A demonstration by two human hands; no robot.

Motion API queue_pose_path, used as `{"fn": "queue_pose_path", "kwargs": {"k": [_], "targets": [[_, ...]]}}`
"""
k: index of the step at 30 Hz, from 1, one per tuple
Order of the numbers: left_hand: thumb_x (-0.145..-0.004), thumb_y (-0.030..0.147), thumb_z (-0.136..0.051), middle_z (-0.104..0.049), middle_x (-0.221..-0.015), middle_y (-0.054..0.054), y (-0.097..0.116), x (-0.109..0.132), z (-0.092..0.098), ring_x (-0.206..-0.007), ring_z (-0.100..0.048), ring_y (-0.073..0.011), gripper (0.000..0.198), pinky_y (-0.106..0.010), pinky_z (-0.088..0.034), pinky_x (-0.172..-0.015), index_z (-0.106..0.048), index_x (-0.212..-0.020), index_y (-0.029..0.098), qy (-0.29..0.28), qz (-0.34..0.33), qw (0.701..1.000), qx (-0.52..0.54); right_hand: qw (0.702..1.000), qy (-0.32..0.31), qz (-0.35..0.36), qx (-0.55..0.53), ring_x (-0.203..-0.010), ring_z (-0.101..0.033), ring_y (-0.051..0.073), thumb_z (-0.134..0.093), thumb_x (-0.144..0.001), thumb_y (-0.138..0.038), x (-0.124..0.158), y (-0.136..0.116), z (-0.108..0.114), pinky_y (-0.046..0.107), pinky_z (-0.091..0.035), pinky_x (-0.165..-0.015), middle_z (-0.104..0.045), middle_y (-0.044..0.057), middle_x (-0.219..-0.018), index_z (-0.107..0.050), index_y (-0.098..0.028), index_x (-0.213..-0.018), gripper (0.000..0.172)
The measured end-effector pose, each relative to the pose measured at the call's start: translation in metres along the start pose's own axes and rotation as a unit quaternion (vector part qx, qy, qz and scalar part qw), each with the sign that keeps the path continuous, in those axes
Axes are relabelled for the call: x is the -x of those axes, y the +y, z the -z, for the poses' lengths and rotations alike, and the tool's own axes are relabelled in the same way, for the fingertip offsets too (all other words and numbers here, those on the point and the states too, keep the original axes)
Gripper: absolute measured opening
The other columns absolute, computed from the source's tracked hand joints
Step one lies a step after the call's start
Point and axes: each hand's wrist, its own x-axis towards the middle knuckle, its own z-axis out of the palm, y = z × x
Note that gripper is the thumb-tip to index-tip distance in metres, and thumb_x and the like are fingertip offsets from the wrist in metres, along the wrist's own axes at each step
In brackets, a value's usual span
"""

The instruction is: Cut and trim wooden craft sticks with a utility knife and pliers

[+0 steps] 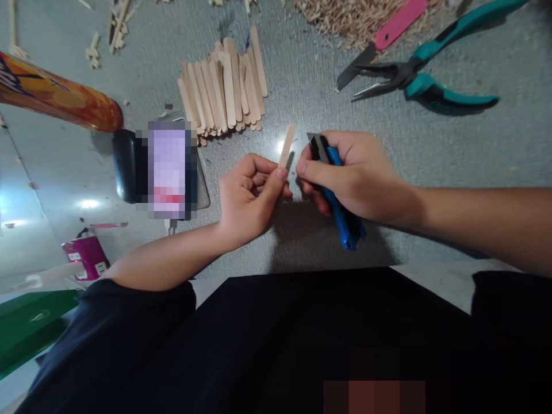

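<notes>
Between the thumb and fingers of my left hand [254, 192] is a wooden craft stick [287, 144], its free end pointing up and away from me. My right hand [362, 172] is wrapped round a blue and black utility knife [340, 213], whose short blade pokes out at the top near my index finger. A small gap separates the blade from the stick. Beyond my left hand lies a pile of craft sticks [224, 86] on the grey textured table [297, 86].
Teal-handled pliers [405, 75] and a pink-handled blade [399, 26] lie at the back right, beside a heap of wood shavings [345, 20]. Leftward are an orange can [60, 95], a black case [125, 167], a phone [168, 167] with blurred screen and a purple power socket [86, 256].
</notes>
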Motion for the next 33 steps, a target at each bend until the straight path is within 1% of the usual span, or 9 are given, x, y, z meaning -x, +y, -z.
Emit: {"fn": "queue_pose_path", "kwargs": {"k": [3, 6, 8, 13, 17, 23, 25, 29, 33], "targets": [[-0.107, 0.056, -0.090, -0.082, -0.072, 0.000, 0.001, 0.001, 0.000, -0.046, -0.064, -0.0091, 0.040, -0.022, -0.044, -0.041, -0.072, -0.096, 0.023, -0.002, 0.001, 1.000, 0.008, 0.999, -0.029, 0.011, 0.043, -0.050, -0.062, 0.012, -0.091, -0.106, -0.034, 0.003, -0.001, 0.001, 0.027, -0.047, -0.044, -0.069, -0.004, -0.071, -0.068, -0.025, -0.093, 0.028], [-0.105, 0.054, -0.092, -0.081, -0.073, 0.000, 0.002, 0.001, 0.000, -0.052, -0.069, -0.0103, 0.038, -0.022, -0.049, -0.045, -0.072, -0.096, 0.023, -0.009, -0.010, 1.000, 0.014, 0.995, -0.068, 0.016, 0.065, -0.052, -0.063, 0.011, -0.077, -0.116, -0.036, 0.005, -0.002, 0.002, 0.026, -0.047, -0.047, -0.070, -0.003, -0.076, -0.067, -0.024, -0.094, 0.028], [-0.105, 0.055, -0.093, -0.080, -0.072, 0.001, 0.003, 0.000, -0.001, -0.053, -0.070, -0.0101, 0.039, -0.022, -0.050, -0.046, -0.072, -0.096, 0.023, -0.015, -0.015, 1.000, 0.012, 0.994, -0.077, 0.013, 0.077, -0.051, -0.063, 0.010, -0.069, -0.120, -0.033, 0.005, -0.002, 0.002, 0.026, -0.046, -0.047, -0.070, -0.003, -0.077, -0.066, -0.024, -0.096, 0.026], [-0.109, 0.053, -0.088, -0.081, -0.073, 0.001, 0.002, 0.000, -0.001, -0.049, -0.066, -0.0067, 0.039, -0.019, -0.049, -0.046, -0.071, -0.096, 0.021, -0.020, -0.022, 1.000, 0.004, 0.986, -0.092, 0.028, 0.133, -0.049, -0.061, 0.010, -0.063, -0.118, -0.017, 0.003, -0.001, 0.002, 0.026, -0.046, -0.048, -0.066, -0.004, -0.075, -0.067, -0.024, -0.096, 0.023], [-0.111, 0.052, -0.087, -0.081, -0.073, 0.000, 0.000, 0.001, 0.000, -0.047, -0.064, -0.0062, 0.038, -0.019, -0.046, -0.044, -0.071, -0.096, 0.021, -0.020, -0.016, 1.000, 0.003, 0.986, -0.090, 0.018, 0.138, -0.049, -0.060, 0.011, -0.061, -0.117, -0.017, 0.003, -0.001, 0.002, 0.028, -0.044, -0.048, -0.068, -0.004, -0.075, -0.065, -0.024, -0.096, 0.023], [-0.108, 0.057, -0.088, -0.079, -0.073, 0.000, -0.001, 0.002, -0.001, -0.052, -0.068, -0.0089, 0.041, -0.021, -0.048, -0.047, -0.070, -0.097, 0.021, -0.007, -0.024, 1.000, -0.018, 0.986, -0.087, 0.014, 0.144, -0.049, -0.060, 0.011, -0.056, -0.118, -0.016, 0.003, -0.002, 0.001, 0.029, -0.044, -0.047, -0.067, -0.003, -0.076, -0.065, -0.024, -0.097, 0.025], [-0.110, 0.056, -0.086, -0.077, -0.071, 0.001, -0.001, 0.003, -0.002, -0.051, -0.065, -0.0081, 0.041, -0.021, -0.043, -0.046, -0.070, -0.095, 0.022, -0.002, -0.039, 0.999, -0.039, 0.984, -0.086, 0.025, 0.154, -0.049, -0.060, 0.011, -0.057, -0.118, -0.016, 0.003, -0.001, 0.001, 0.028, -0.045, -0.047, -0.068, -0.004, -0.076, -0.065, -0.025, -0.097, 0.024], [-0.112, 0.048, -0.086, -0.066, -0.061, 0.005, -0.006, 0.004, -0.002, -0.045, -0.048, -0.0045, 0.037, -0.021, -0.027, -0.042, -0.069, -0.092, 0.022, 0.000, -0.101, 0.992, -0.075, 0.979, -0.077, 0.040, 0.184, -0.049, -0.059, 0.010, -0.060, -0.117, -0.017, 0.004, 0.000, 0.001, 0.028, -0.045, -0.050, -0.067, -0.005, -0.070, -0.059, -0.025, -0.089, 0.030], [-0.108, 0.054, -0.089, -0.063, -0.061, 0.006, -0.012, 0.006, 0.003, -0.044, -0.045, -0.0066, 0.036, -0.026, -0.025, -0.041, -0.071, -0.095, 0.025, -0.022, -0.086, 0.991, -0.101, 0.979, -0.063, 0.013, 0.195, -0.043, -0.056, 0.011, -0.060, -0.118, -0.015, 0.007, -0.004, -0.001, 0.027, -0.041, -0.046, -0.060, -0.006, -0.054, -0.054, -0.026, -0.079, 0.040]]}}
